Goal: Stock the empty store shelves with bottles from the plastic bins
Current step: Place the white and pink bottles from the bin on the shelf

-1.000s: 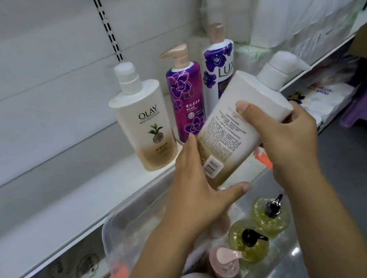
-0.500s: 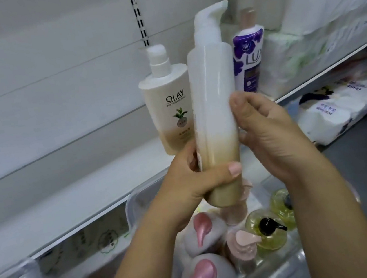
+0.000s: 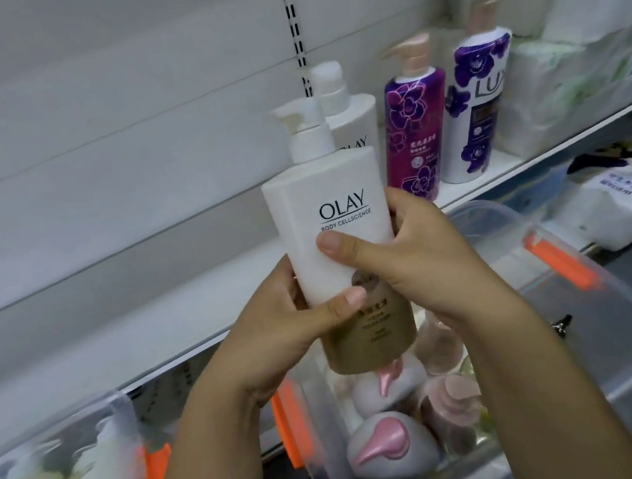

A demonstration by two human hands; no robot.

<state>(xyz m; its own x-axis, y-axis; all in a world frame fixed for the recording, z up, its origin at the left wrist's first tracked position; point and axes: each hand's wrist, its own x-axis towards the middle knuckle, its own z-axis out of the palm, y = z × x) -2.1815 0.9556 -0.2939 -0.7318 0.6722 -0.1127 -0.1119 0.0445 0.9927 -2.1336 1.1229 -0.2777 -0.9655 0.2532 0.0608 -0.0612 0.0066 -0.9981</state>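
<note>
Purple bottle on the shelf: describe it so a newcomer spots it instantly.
On the white shelf, three pump bottles stand in a row. The purple bottle is the middle one, between the shelved Olay bottle and the Lux bottle. Only it is purple all over.

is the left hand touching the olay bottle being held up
Touching. In the head view the left hand grips the held Olay bottle, thumb pressed across its front.

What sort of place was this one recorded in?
Most likely a shop aisle mid-restocking: a white retail shelf with a slotted upright, a Lux bottle facing out on it, a clear plastic bin of pump bottles below. Left hand and right hand hold an Olay bottle.
</note>
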